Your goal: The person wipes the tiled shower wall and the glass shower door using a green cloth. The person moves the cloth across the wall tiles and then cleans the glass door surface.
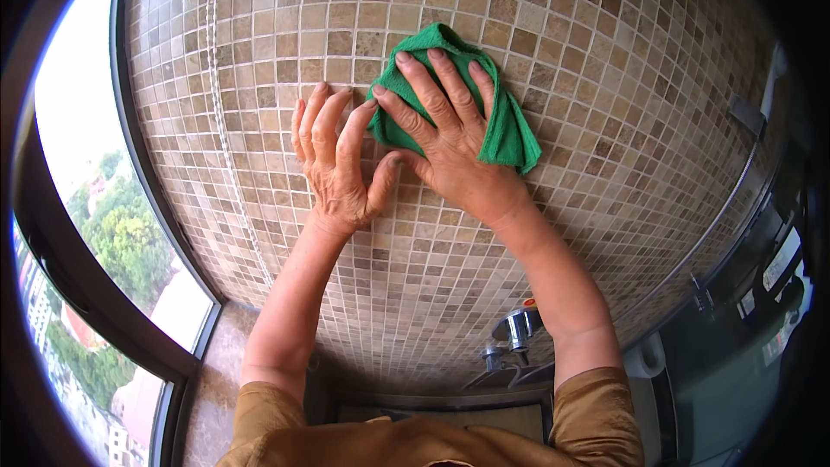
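A green cloth [441, 100] lies bunched against a wall of small brown and beige mosaic tiles [421, 266]. My right hand [454, 123] presses flat on it with fingers spread, and a folded corner of the cloth sticks out to the right of the hand. Just left of the cloth, my left hand [340, 155] rests its fingertips on the bare tiles and holds nothing. Its index fingertip is at the cloth's left edge, and the two thumbs are close together; whether they touch is hard to tell.
A beaded chain [224, 123] hangs down the wall at left, beside a dark-framed window [175, 227]. Below my right forearm sits a chrome shower valve [519, 327]. A shower hose [707, 233] runs down the right side near glass. A marble sill [217, 376] is at lower left.
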Motion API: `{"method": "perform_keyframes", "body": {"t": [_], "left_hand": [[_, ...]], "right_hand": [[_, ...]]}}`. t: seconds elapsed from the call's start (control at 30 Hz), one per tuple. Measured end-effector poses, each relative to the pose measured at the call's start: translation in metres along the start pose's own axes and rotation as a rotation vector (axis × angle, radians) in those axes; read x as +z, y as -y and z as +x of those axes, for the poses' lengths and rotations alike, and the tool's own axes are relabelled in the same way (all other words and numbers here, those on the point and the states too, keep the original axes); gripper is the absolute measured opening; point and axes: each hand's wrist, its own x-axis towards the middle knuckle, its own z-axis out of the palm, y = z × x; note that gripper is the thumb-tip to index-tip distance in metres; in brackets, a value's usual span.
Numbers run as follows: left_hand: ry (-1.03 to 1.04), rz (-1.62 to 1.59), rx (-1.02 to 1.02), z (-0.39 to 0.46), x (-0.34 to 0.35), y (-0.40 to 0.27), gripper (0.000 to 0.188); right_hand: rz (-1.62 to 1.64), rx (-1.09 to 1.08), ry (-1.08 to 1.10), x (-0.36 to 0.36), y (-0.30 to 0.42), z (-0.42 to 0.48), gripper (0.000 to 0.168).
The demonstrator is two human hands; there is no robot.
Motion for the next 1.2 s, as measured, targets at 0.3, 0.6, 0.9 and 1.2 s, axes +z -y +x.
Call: {"method": "perform_keyframes", "body": {"t": [0.3,0.6,0.9,1.2], "left_hand": [[0.065,-0.084,-0.016,-0.047,-0.003,-0.005,0.052],[0.19,-0.152,-0.066,-0.107,-0.02,-0.013,0.052],[0.195,-0.055,-0.034,-0.088,-0.028,-0.004,0.058],[-0.014,0.035,-0.107,0.007,-0.021,0.026,0.06]], "right_hand": [[0.013,-0.029,0.064,0.021,0.039,-0.04,0.071],[0.056,-0.084,0.091,0.041,0.073,-0.085,0.055],[0.171,-0.094,0.092,0.024,0.048,-0.04,0.067],[0.083,-0.139,-0.076,0.021,0.01,0.051,0.061]]}}
